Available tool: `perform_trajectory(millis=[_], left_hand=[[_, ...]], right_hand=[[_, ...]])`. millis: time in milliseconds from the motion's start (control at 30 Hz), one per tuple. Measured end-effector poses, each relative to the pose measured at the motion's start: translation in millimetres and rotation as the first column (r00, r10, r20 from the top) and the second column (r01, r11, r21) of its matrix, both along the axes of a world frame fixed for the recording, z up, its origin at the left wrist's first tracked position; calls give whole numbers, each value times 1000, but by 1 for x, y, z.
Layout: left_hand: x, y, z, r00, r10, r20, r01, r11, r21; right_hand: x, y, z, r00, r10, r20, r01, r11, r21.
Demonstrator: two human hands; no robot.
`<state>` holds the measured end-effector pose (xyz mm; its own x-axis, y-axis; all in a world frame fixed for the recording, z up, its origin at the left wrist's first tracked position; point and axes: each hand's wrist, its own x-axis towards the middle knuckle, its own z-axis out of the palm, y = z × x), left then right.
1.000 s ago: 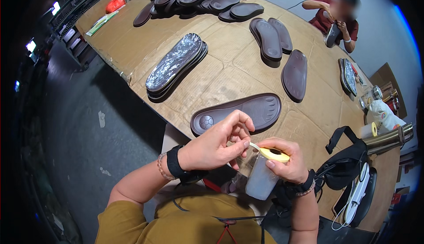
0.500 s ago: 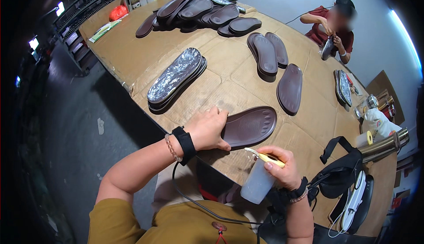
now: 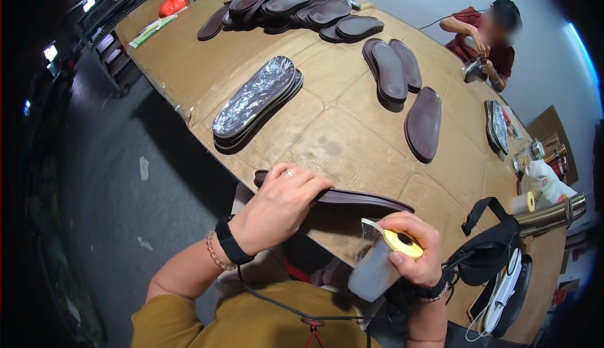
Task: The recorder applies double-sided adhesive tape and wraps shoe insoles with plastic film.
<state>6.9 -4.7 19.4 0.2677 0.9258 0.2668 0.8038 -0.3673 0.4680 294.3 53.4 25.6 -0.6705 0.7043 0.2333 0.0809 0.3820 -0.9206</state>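
Observation:
My left hand (image 3: 283,200) is closed over the middle of a dark brown shoe sole (image 3: 371,201), which is tipped up on its long edge at the table's near side. At least two layers show along its rim. In my right hand (image 3: 418,247) is a roll of clear plastic film (image 3: 376,269) with a yellow core end; a short loose flap of film sticks up at its top. The roll hangs over the table edge, just below the sole's right end, apart from it. My left fingers hide part of the sole.
A film-wrapped stack of soles (image 3: 255,99) lies beyond my left hand. Loose brown soles (image 3: 423,124) lie to the right, with a large sole pile (image 3: 289,5) at the back. A black bag (image 3: 484,257) and metal flask (image 3: 550,214) are at right. A co-worker (image 3: 481,46) handles a sole opposite.
The sole has gone from lying flat to standing tilted on its edge, my left hand now over its top. The film roll has turned, showing its core end. My view has shifted slightly.

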Motion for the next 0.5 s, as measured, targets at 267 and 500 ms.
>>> perform_trajectory(millis=[267, 500], left_hand=[[20, -3, 3, 946, -87, 313, 106, 993, -43], [15, -3, 6, 904, -180, 388, 227, 971, -77]], right_hand=[[-6, -2, 4, 1000, 0, 17, -1, 1000, 28], [-13, -2, 5, 996, 92, 10, -93, 992, 87]])
